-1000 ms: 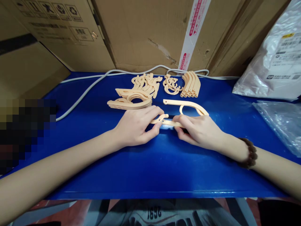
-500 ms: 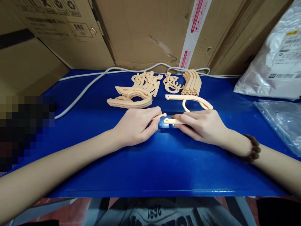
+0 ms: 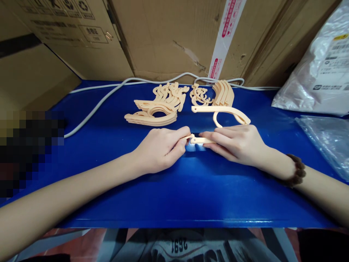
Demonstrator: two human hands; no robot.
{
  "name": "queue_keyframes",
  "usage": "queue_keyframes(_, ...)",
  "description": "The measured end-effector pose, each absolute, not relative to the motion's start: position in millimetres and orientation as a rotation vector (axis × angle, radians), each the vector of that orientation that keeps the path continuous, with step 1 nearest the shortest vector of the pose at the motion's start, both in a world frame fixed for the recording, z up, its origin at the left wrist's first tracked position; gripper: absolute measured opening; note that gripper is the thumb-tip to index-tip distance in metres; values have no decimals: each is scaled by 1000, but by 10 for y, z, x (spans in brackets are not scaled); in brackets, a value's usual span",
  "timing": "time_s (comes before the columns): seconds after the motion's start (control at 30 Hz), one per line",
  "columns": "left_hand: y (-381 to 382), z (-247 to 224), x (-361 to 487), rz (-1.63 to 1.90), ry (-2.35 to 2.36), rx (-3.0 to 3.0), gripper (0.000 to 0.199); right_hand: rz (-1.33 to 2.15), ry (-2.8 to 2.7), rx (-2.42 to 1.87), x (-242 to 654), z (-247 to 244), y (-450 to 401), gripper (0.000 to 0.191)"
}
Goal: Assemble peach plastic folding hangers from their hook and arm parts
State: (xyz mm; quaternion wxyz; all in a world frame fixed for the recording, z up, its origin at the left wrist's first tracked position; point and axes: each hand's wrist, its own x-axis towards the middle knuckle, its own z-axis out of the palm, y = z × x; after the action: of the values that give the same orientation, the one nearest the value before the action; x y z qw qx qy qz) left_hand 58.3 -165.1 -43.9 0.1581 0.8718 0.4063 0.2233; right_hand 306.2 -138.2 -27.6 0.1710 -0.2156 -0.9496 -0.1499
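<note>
My left hand is closed, with thumb and finger pinching a small cream plastic hanger hook; most of it is hidden in the grip. Its knobbed tip meets the holed end of a cream plastic hanger arm. My right hand is shut on that arm, and its fingers cover the far part. Just beyond the right knuckles, a longer curved hanger arm with a loop below it reaches toward the hand; whether it joins the held piece is hidden.
Stacked hanger arms and loose hooks lie at the back left of the blue table. More hooks and upright arms stand behind. A white cable, cardboard boxes and plastic bags border the table.
The hook in my left hand has moved right and now touches the end of the arm in my right hand. The longer curved arm has shifted slightly away and right.
</note>
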Motion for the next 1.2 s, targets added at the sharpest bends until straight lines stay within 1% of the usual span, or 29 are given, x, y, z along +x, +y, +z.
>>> queue_keyframes(0.27,-1622,-416,587,590,1130,2648,22,-368,-2745,-716,3035,-283,-1408,32)
queue_keyframes(0.43,-1606,-427,605,505,1188,2861,32,-343,-2742,-699,3032,-301,-1401,37)
queue_keyframes(0.63,-1606,-456,599,455,1222,3124,36,-314,-2771,-676,3040,-337,-1374,41)
queue_keyframes(0.8,-1613,-448,601,403,1244,3217,39,-239,-2781,-693,3034,-343,-1358,42)
queue_keyframes(0.97,-1603,-440,607,473,1202,3315,42,-148,-2773,-715,3036,-344,-1340,42)
queue_keyframes(1.2,-1590,-393,610,495,1121,3483,37,-39,-2778,-696,3027,-318,-1305,41)
